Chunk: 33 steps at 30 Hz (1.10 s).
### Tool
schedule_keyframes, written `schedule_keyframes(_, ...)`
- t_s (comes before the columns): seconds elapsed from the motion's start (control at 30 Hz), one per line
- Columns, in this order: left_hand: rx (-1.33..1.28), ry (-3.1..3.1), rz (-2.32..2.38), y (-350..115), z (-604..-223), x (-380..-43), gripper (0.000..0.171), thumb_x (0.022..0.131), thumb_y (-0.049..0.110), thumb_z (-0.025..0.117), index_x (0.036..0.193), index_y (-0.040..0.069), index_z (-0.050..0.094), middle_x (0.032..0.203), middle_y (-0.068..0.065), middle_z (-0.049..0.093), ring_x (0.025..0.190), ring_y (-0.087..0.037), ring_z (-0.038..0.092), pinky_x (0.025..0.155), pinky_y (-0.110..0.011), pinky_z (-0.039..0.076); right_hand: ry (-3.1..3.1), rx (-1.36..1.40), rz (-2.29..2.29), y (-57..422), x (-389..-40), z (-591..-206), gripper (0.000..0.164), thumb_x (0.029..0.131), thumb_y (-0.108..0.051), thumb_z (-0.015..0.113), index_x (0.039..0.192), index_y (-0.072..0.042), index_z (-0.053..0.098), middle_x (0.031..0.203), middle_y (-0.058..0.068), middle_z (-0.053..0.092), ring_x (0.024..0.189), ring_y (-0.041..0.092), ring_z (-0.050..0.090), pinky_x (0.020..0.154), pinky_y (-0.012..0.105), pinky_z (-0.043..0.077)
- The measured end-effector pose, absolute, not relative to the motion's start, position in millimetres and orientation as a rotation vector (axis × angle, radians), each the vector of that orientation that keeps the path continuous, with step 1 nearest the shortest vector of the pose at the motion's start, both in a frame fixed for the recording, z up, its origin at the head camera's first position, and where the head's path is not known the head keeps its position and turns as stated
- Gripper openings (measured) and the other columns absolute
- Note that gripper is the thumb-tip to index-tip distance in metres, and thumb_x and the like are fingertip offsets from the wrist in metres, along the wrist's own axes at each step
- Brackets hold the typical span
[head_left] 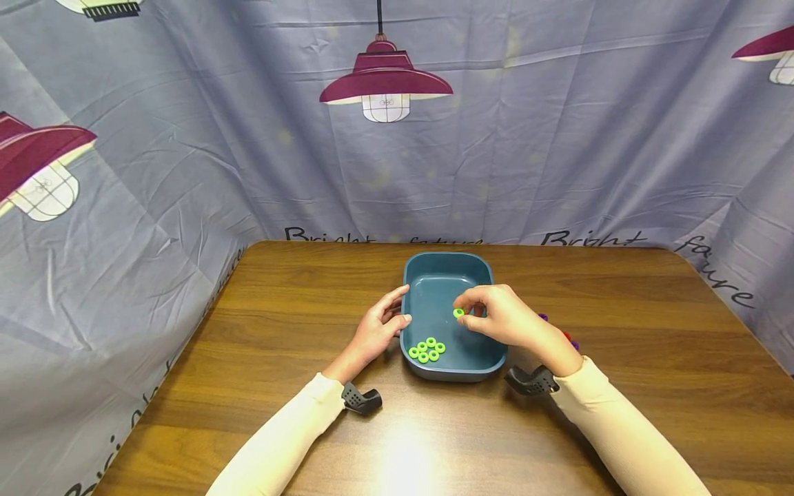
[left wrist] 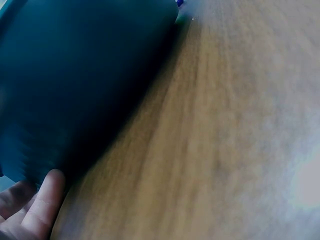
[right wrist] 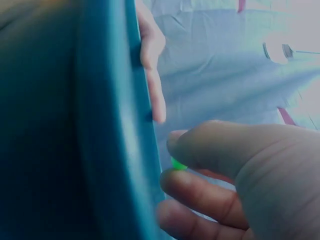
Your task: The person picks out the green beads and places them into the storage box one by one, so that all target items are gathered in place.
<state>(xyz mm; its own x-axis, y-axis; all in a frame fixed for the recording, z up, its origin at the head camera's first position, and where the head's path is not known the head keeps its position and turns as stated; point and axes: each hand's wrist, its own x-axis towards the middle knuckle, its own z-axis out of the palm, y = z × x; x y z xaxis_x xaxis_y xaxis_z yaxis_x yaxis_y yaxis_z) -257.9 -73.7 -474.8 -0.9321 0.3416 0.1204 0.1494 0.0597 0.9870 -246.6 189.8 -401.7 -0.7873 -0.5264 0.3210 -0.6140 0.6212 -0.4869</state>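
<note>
A dark teal plastic bin point(head_left: 446, 372) stands on the wooden table. Toward its near left corner lie several small bright green rings point(head_left: 423, 346). My right hand point(head_left: 505, 317) is over the bin's inside, pinching one more green ring point(head_left: 458, 313) between thumb and fingertips; the right wrist view shows a sliver of this green ring point(right wrist: 178, 164) between them. At the bin's left wall, my left hand point(head_left: 375, 327) holds on with thumb and index fingertip at the rim. Its other fingers point(left wrist: 46, 200) lie against the outer wall in the left wrist view.
Right of the bin, partly hidden by the right forearm, are small purple point(head_left: 543, 317) and red pieces point(head_left: 566, 335) on the wooden table point(head_left: 310, 296). A grey curtain point(head_left: 527, 138) printed with lamps hangs behind and left of it. Both wrists wear black mounts point(head_left: 362, 399).
</note>
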Motion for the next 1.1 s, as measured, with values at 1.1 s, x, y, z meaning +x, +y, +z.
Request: schedule_keyframes(1.1,0.511,2.183,2.002,-74.0,-475.9,-258.0,0.062,0.095,0.003,0.058,0.154,0.005,0.041,0.147,-0.03,0.051,0.12,-0.04,0.062,0.076,-0.025,0.057,-2.931,0.995,0.751,154.0,-252.8,-426.1,0.013,0.081,-0.005,0.077,0.093,-0.01,0.076,0.081,-0.001,0.074,0.074,0.006,0.063,0.066,0.025,0.051)
